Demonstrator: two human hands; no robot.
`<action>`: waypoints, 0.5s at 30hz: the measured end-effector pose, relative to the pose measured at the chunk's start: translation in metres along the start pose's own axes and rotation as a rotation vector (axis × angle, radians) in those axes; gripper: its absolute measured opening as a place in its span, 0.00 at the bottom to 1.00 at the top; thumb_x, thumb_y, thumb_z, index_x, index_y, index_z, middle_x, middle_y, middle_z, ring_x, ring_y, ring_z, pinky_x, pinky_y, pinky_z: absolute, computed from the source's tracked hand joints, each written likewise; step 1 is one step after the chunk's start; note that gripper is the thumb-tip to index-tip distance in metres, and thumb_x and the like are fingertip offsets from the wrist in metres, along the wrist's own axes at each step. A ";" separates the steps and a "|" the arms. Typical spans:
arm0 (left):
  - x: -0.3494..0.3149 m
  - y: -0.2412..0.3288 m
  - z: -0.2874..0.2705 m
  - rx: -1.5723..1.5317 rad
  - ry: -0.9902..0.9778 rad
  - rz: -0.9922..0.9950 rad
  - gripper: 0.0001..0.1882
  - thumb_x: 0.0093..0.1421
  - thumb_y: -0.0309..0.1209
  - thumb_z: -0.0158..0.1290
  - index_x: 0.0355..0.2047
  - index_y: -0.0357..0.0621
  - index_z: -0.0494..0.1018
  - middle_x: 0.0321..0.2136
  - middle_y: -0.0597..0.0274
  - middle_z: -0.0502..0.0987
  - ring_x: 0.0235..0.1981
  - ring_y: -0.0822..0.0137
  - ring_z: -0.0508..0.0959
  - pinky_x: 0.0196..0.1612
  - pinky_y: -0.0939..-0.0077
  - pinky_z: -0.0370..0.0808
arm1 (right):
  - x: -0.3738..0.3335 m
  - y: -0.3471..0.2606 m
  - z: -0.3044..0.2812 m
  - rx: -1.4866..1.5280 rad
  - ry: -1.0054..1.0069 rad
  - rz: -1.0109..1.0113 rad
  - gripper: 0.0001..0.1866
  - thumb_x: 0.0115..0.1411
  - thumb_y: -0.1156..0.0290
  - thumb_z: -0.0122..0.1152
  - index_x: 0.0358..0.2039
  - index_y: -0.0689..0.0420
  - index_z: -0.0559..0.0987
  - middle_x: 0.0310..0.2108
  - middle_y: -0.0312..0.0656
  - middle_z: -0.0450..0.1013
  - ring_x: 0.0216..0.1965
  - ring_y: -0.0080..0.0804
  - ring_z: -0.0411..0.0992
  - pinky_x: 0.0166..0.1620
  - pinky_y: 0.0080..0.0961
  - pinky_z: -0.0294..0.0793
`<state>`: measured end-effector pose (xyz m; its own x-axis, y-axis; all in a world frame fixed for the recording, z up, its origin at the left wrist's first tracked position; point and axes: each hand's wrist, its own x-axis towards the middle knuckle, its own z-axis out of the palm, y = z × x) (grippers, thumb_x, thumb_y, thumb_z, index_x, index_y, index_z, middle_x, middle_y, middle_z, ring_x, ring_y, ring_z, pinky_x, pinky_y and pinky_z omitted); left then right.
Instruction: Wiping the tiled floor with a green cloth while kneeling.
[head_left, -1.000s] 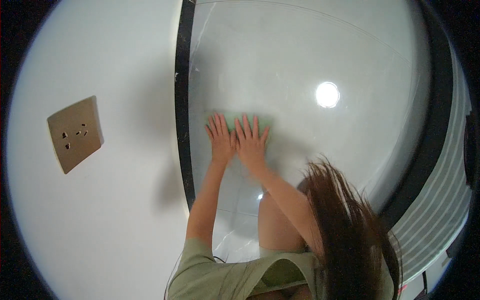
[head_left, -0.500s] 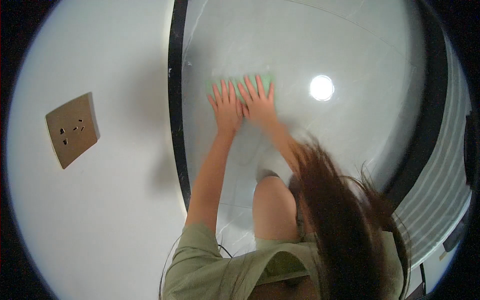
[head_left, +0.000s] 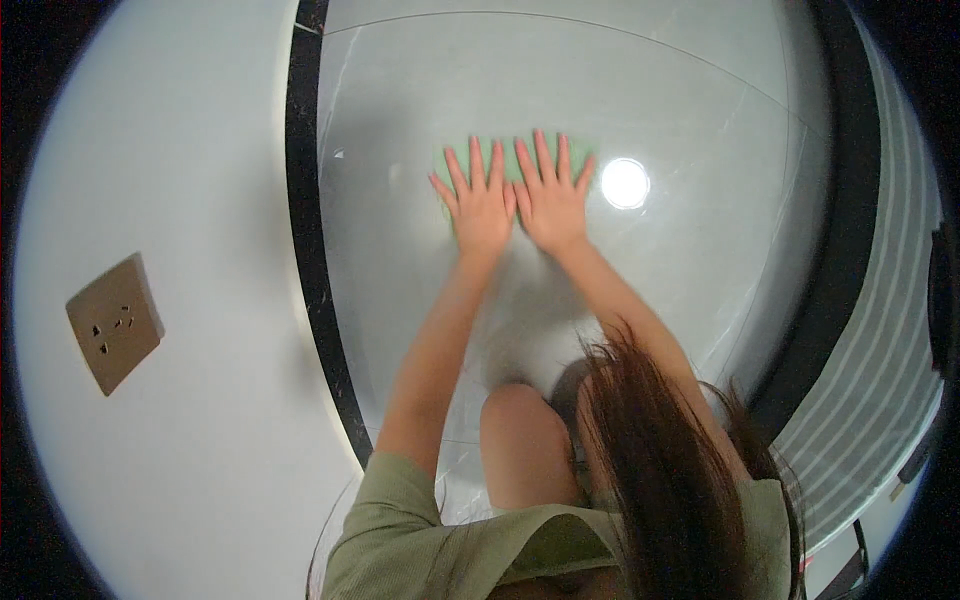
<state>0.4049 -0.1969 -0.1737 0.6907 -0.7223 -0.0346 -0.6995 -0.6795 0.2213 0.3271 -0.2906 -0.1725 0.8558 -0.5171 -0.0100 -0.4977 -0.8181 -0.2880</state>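
Both hands lie flat, side by side, on a green cloth [head_left: 515, 160] spread on the glossy pale floor [head_left: 680, 100]. The left hand [head_left: 482, 205] has its fingers extended and splayed, palm down, pressing the cloth; nothing is clenched. The right hand [head_left: 552, 200] is in the same state: fingers straight, spread, palm down on the cloth. The 2 hands touch along their inner edges. The cloth is mostly covered; its green edge shows beyond the fingertips and at the left of the left hand.

A bright light reflection [head_left: 625, 183] sits on the floor just beside the right hand. A black strip [head_left: 310, 260] runs down the left side of the floor, dividing it from a white wall [head_left: 180, 180]. A beige socket [head_left: 113, 322] is mounted on that wall, well apart from the hands. A bare knee [head_left: 520, 440] rests on the floor below the forearms. Long dark hair [head_left: 670, 470] hangs over the right forearm.
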 end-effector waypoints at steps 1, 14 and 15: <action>0.025 -0.005 0.001 0.019 0.032 0.009 0.30 0.63 0.39 0.40 0.65 0.55 0.52 0.67 0.56 0.46 0.66 0.41 0.41 0.61 0.32 0.35 | 0.028 0.003 0.000 -0.007 0.021 -0.016 0.28 0.64 0.55 0.38 0.65 0.42 0.57 0.68 0.37 0.46 0.68 0.45 0.40 0.63 0.65 0.32; -0.108 0.082 0.017 0.007 -0.118 0.181 0.31 0.59 0.36 0.47 0.63 0.48 0.57 0.65 0.51 0.50 0.66 0.40 0.46 0.62 0.33 0.41 | -0.137 0.066 -0.026 0.062 -0.143 -0.059 0.30 0.63 0.55 0.42 0.65 0.48 0.55 0.67 0.40 0.47 0.69 0.43 0.41 0.66 0.54 0.36; -0.137 0.096 0.020 -0.040 -0.124 0.215 0.31 0.57 0.36 0.48 0.62 0.46 0.58 0.65 0.50 0.50 0.65 0.39 0.45 0.61 0.32 0.43 | -0.173 0.071 -0.031 0.045 -0.203 -0.001 0.30 0.63 0.57 0.43 0.65 0.49 0.56 0.67 0.41 0.47 0.68 0.45 0.41 0.65 0.56 0.35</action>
<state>0.2396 -0.1655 -0.1671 0.4969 -0.8619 -0.1010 -0.8187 -0.5042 0.2747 0.1391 -0.2672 -0.1618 0.8695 -0.4512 -0.2011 -0.4938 -0.8041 -0.3309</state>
